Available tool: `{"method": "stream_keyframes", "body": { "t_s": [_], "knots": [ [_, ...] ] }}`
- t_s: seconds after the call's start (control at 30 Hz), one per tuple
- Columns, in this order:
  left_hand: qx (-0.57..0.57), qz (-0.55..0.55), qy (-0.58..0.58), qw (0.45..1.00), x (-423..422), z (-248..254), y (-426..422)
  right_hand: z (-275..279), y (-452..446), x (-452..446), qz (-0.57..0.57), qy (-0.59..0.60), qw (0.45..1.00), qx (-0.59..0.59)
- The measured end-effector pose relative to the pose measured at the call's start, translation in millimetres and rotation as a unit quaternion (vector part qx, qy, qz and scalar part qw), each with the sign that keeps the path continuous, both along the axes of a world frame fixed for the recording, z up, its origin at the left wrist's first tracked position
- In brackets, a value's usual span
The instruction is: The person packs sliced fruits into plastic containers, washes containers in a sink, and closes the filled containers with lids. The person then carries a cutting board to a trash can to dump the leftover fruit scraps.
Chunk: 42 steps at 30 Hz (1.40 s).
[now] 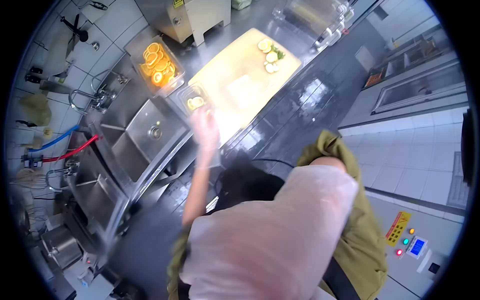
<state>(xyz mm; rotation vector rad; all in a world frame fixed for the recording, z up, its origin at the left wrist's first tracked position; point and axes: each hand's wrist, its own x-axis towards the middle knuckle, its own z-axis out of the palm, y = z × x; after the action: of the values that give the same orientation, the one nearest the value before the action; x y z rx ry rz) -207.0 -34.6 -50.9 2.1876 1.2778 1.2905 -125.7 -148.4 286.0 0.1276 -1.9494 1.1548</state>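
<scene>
My left hand (pixel 205 129), in a thin clear glove, reaches forward to the near edge of a small clear tub (pixel 192 93). Pale lemon slices (pixel 196 103) lie in that tub, right by my fingertips. Blur hides how the fingers are set and whether they touch the tub. Very close to the camera, a large whitish translucent shape appears to be my gloved right hand (pixel 275 230), raised and bent back toward me; its fingers cannot be made out. Beyond the tub lies a pale cutting board (pixel 225 60), with several cut lemon pieces (pixel 270 56) and some green leaves at its far right.
A clear container of orange slices (pixel 159 65) stands left of the board. Metal sinks (pixel 155 131) with taps adjoin on the left. A steel machine (pixel 187 20) and clear bins (pixel 312 20) sit behind. A control panel (pixel 412 247) is at right.
</scene>
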Motion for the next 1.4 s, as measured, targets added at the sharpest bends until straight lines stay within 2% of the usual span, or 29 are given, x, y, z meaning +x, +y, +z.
{"method": "stream_keyframes", "body": {
  "t_s": [0.1, 0.17, 0.2, 0.27, 0.3, 0.43, 0.5, 0.63, 0.73, 0.8, 0.9, 1.0, 1.1, 1.23, 1.3, 1.33, 1.37, 1.4],
  "knots": [
    [-0.048, 0.06, -0.01, 0.997, -34, -14, 11, -19, 4, -3, -0.068, 0.127, 0.988, 0.064],
    [-0.036, 0.068, -0.004, 0.997, -55, -24, 19, -36, 8, -8, -0.101, 0.191, 0.969, 0.116],
    [-0.088, 0.074, 0.007, 0.993, -60, -18, 17, -38, 9, -6, -0.071, 0.207, 0.971, 0.093],
    [-0.041, 0.075, 0.018, 0.996, -66, -26, 21, -41, 11, -2, -0.011, 0.238, 0.97, 0.047],
    [-0.071, 0.08, 0.016, 0.994, -67, -30, 23, -43, 10, -1, 0.009, 0.262, 0.965, 0.006],
    [-0.105, 0.078, 0.016, 0.991, -69, -47, 35, -50, 9, -7, -0.018, 0.331, 0.943, -0.022],
    [-0.126, 0.077, 0.023, 0.989, -65, -55, 36, -48, 10, -4, -0.036, 0.331, 0.943, -0.02],
    [-0.278, 0.104, 0.015, 0.955, -58, -56, 39, -57, 29, 9, -0.02, 0.319, 0.947, 0.039],
    [-0.334, 0.135, -0.016, 0.933, -47, -47, 34, -60, 35, 15, 0.004, 0.345, 0.938, -0.021],
    [-0.347, 0.145, -0.023, 0.926, -49, -58, 41, -60, 33, 21, -0.008, 0.337, 0.94, -0.045],
    [-0.379, 0.168, -0.018, 0.91, -45, -47, 37, -59, 40, 33, -0.011, 0.318, 0.948, -0.026],
    [-0.354, 0.196, 0.068, 0.912, -52, -74, 46, -56, 43, 40, -0.026, 0.354, 0.934, -0.041],
    [-0.505, 0.123, -0.06, 0.852, -67, -92, 61, -56, 39, 42, -0.016, 0.392, 0.912, -0.117],
    [-0.404, 0.093, -0.043, 0.909, -57, -38, 63, -49, 42, 38, 0.018, 0.522, 0.834, -0.175],
    [-0.389, 0.068, -0.057, 0.917, -63, -45, 82, -48, 31, 32, 0.037, 0.577, 0.785, -0.223],
    [-0.432, 0.075, -0.066, 0.896, -44, -8, 84, -50, 34, 35, 0.029, 0.579, 0.786, -0.212],
    [-0.398, 0.073, -0.048, 0.913, -39, -9, 97, -53, 36, 38, 0.021, 0.582, 0.788, -0.202],
    [-0.362, 0.072, -0.029, 0.929, -35, -10, 112, -61, 47, 47, -0.009, 0.565, 0.811, -0.15]
  ]
}}
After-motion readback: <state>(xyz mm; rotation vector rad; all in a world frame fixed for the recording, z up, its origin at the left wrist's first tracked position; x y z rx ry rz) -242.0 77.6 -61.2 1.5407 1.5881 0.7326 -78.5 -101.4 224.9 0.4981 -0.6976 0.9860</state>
